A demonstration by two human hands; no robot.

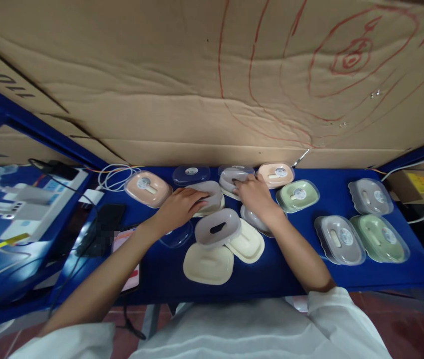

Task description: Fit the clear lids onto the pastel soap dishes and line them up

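While the left hand (185, 203) rests bent-fingered on one grey dish (213, 192), the right hand (253, 195) touches a second grey dish (230, 175) near the worktop's (267, 279) back edge; whether either set of fingers grips, I cannot tell. Two cream plates (208, 267) lie toward the front edge beside a third grey dish (217, 219). Three lidded dishes (370, 197), two grey, one green, sit by the right edge.
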